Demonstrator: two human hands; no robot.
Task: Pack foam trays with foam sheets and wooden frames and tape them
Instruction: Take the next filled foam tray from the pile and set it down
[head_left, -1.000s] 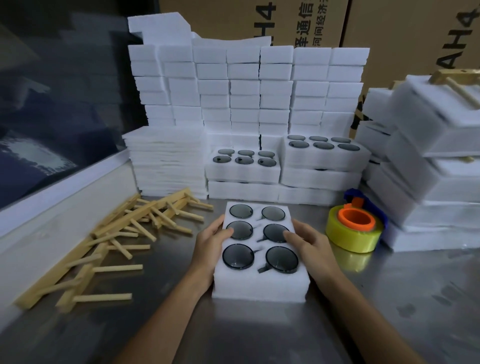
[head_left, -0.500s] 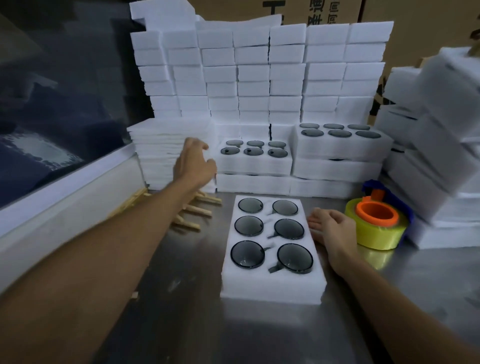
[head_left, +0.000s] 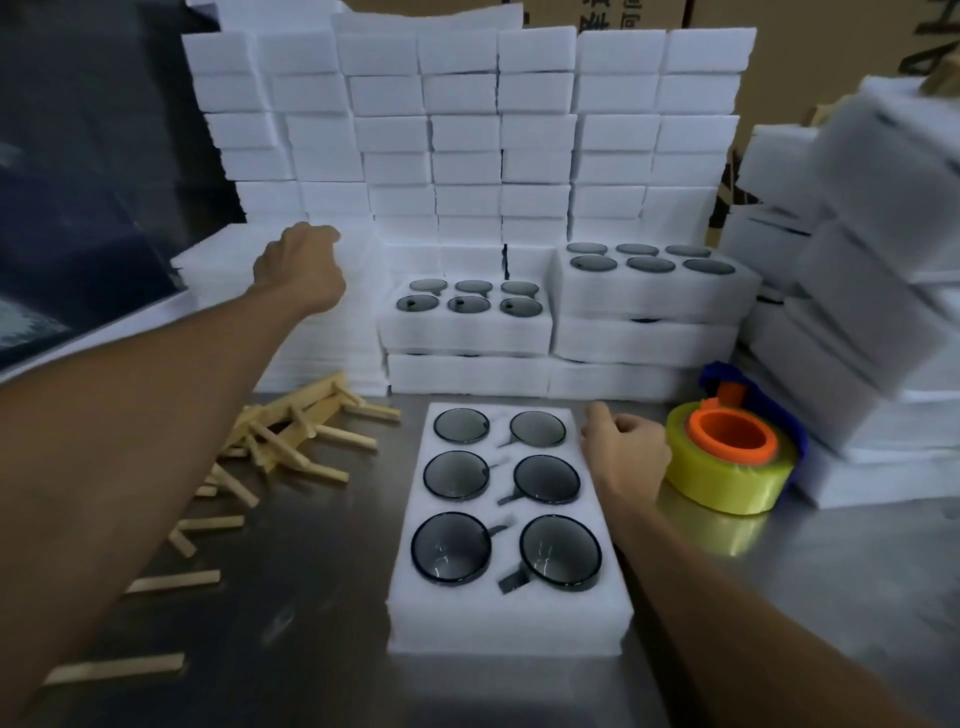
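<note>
The left hand (head_left: 298, 267) is stretched out at about 11 o'clock, laid on top of the stack of thin foam sheets (head_left: 332, 332); the fingers are turned away from the camera, so it cannot be told whether a sheet is gripped. The right hand (head_left: 626, 454) is rested with loosely curled fingers against the right edge of the foam tray (head_left: 506, 618), and nothing is held in it.

The foam tray is laid flat on the metal worktop (head_left: 322, 597) at the centre, with six dark glass cups (head_left: 451, 546) seated in its round pockets. A yellow tape roll (head_left: 727, 480) with an orange core is seen at 3 o'clock, just beside the right hand. Wooden frames (head_left: 301, 431) are scattered at 9 o'clock. More filled trays (head_left: 467, 319) and stacked foam blocks (head_left: 467, 130) are piled at 12 o'clock.
</note>
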